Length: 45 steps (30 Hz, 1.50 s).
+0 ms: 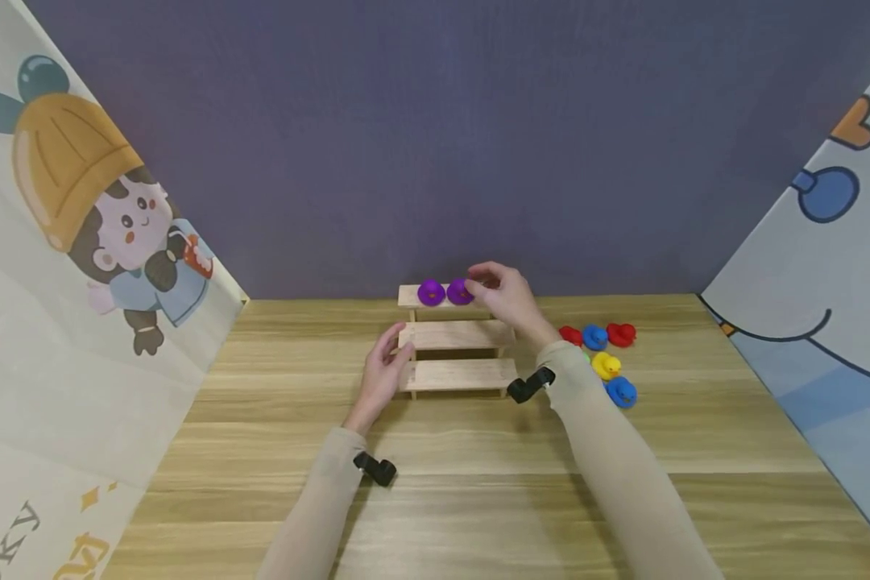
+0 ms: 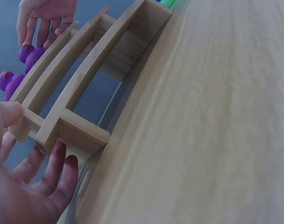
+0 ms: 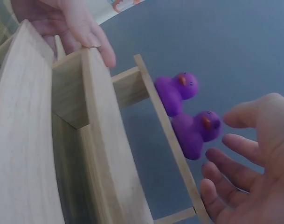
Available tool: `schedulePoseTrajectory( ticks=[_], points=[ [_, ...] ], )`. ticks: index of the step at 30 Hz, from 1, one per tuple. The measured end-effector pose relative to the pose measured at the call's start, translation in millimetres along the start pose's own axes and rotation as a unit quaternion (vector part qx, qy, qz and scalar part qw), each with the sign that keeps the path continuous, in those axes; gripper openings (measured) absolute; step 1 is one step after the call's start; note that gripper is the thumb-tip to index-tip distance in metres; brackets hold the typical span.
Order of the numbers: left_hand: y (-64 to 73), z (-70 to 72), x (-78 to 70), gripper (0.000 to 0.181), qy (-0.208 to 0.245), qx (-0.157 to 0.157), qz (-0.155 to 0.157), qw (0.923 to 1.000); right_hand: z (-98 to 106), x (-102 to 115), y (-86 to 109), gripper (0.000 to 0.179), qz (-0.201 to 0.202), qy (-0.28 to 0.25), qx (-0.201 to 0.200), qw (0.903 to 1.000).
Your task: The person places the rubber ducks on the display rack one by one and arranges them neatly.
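Two purple rubber ducks (image 1: 431, 292) sit side by side on the top tier of a three-tier wooden stand (image 1: 458, 375). My right hand (image 1: 503, 296) is at the right-hand duck (image 3: 192, 135), its fingers loosely bent and spread. In the right wrist view a small gap shows between the fingertips and that duck. My left hand (image 1: 386, 370) holds the stand's left end. Its thumb (image 2: 10, 113) lies against the end of the middle tier, and the other fingers bend around the lower tier's end.
Right of the stand, a group of rubber ducks lies on the wooden table (image 1: 435, 499): red (image 1: 621, 334), blue (image 1: 622, 392), yellow (image 1: 606, 366) and a partly hidden green one. My right forearm covers part of the group. A dark wall (image 1: 435, 145) rises behind the stand.
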State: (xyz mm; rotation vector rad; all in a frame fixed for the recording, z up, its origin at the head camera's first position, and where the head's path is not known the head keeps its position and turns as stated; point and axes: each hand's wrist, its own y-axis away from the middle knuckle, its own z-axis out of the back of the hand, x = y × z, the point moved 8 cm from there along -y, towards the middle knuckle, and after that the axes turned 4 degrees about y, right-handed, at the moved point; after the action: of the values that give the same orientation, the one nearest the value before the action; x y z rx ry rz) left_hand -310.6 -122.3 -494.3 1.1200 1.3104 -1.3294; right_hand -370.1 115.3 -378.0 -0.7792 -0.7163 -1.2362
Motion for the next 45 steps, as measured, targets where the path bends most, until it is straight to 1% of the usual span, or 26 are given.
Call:
schedulePoseTrajectory(
  ticks=[7, 14, 19, 22, 29, 33, 37, 41, 45],
  points=[
    [-1.5, 1.0, 0.7, 0.052, -0.004, -0.005, 0.001, 1.0000, 17, -10, -0.5, 0.041, 0.008, -0.009, -0.014, 0.9998],
    [-0.5, 0.0, 0.4, 0.053, -0.006, -0.001, 0.002, 1.0000, 35, -22, 8.3, 0.042, 0.013, -0.006, -0.027, 0.9995],
    [-1.4, -1.3, 1.5, 0.053, -0.001, -0.004, 0.002, 1.0000, 49, -34, 17.1, 0.042, 0.010, 0.008, -0.041, 0.9991],
    [-1.8, -1.8, 1.9, 0.052, -0.002, -0.006, 0.003, 1.0000, 59, -44, 23.7, 0.043, 0.003, 0.014, -0.050, 0.9987],
    [-2.0, -2.0, 2.6, 0.052, -0.009, -0.007, 0.006, 0.9999, 80, -72, 40.5, 0.048, -0.040, 0.014, -0.057, 0.9975],
    [-1.9, -1.7, 3.3, 0.053, -0.011, -0.007, 0.008, 0.9999, 92, -87, 49.0, 0.051, -0.045, 0.023, -0.065, 0.9966],
    [-1.1, -2.0, 2.4, 0.052, -0.011, -0.007, 0.008, 0.9999, 105, -104, 57.6, 0.051, -0.048, 0.030, -0.081, 0.9951],
    [-0.6, -1.5, 1.0, 0.052, -0.008, -0.007, 0.007, 0.9999, 120, -120, 64.8, 0.051, -0.054, 0.026, -0.103, 0.9929],
    [-0.7, -0.4, 0.8, 0.052, -0.008, -0.008, 0.008, 0.9999, 136, -137, 71.8, 0.051, -0.072, 0.024, -0.123, 0.9895]
  ],
)
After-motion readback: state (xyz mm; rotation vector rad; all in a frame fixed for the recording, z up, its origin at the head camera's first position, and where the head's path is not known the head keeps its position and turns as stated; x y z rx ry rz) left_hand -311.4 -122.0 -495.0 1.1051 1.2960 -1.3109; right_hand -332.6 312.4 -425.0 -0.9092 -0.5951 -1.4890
